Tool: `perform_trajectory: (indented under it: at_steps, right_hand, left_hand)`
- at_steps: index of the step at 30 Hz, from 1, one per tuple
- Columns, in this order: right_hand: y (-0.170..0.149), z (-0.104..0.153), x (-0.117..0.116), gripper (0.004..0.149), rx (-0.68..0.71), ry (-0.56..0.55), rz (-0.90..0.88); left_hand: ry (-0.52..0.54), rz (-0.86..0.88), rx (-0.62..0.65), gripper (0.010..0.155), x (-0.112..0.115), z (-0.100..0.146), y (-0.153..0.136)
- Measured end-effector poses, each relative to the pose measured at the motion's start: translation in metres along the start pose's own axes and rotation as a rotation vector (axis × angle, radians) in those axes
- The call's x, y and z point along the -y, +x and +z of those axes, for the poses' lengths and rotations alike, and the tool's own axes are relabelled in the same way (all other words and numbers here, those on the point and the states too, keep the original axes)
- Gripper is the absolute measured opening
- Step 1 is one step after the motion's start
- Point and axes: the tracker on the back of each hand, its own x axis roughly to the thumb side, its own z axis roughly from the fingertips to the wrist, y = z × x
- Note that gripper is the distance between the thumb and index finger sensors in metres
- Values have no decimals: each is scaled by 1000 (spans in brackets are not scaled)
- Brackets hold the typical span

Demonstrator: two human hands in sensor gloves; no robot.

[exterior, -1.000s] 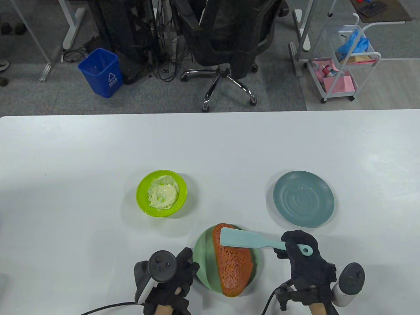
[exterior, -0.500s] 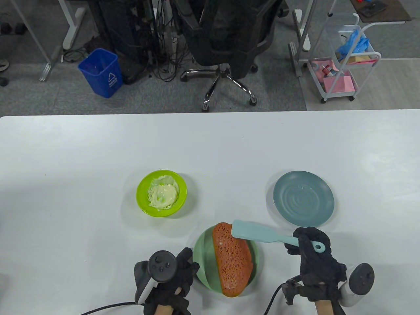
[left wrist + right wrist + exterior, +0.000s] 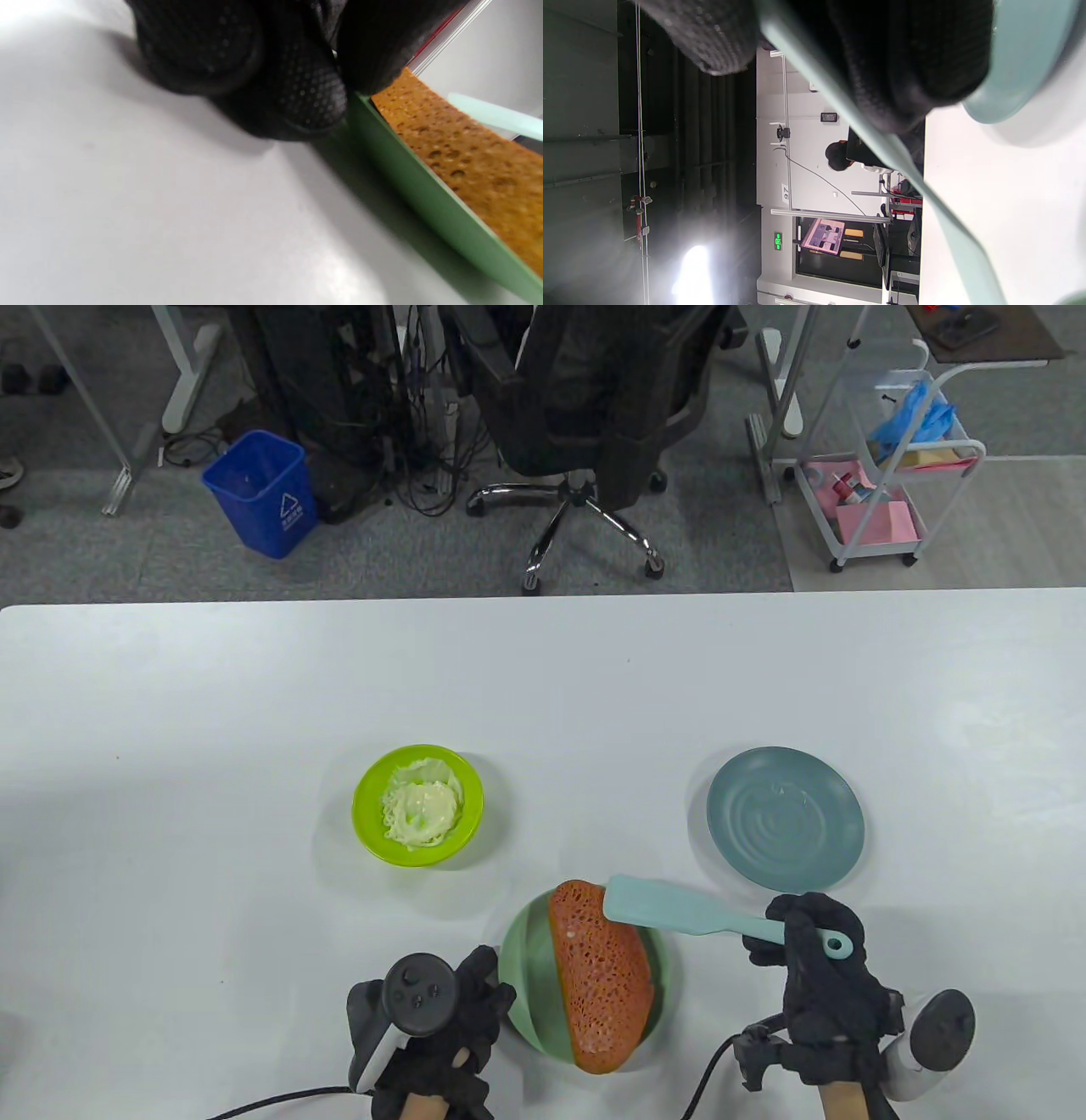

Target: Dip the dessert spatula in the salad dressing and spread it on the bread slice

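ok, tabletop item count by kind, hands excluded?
Plates: 2, green plate under the bread, grey-blue plate
Bowls: 1, lime bowl with salad dressing
Bread slices: 1, bread slice
Spatulas: 1, spatula held by the right hand, blade over the bread
Total: 5

**Layout on the table**

The bread slice (image 3: pixel 601 977) lies on a plate (image 3: pixel 528 976) at the near middle of the table (image 3: pixel 543 687). Behind and to the left of it stands the bowl (image 3: pixel 417 805) with the salad dressing (image 3: pixel 418 812) in it. Behind and to the right lies a second plate (image 3: pixel 786 819). The left hand (image 3: pixel 441 1027) rests on the table just left of the bread's plate, touching its rim. The right hand (image 3: pixel 819 976) is right of that plate, holding the spatula (image 3: pixel 679 911), whose blade reaches left over the far end of the bread slice
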Motion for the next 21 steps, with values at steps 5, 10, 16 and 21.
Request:
perform_trajectory:
  at_steps: [5,10,16,21]
  right_hand:
    - [-2,0,-3,43,-16,43,-33]
    - [-4,0,-8,42,-61,101,-93]
    - [-7,1,-14,42,-90,183,-84]
    - [-10,1,-17,42,-122,227,-78]
  left_hand:
    - [0,0,0,61,0,0,0]
    - [0,0,0,61,0,0,0]
    - [2,-4,1,61,0,0,0]
    - [2,-4,1,60,0,0,0]
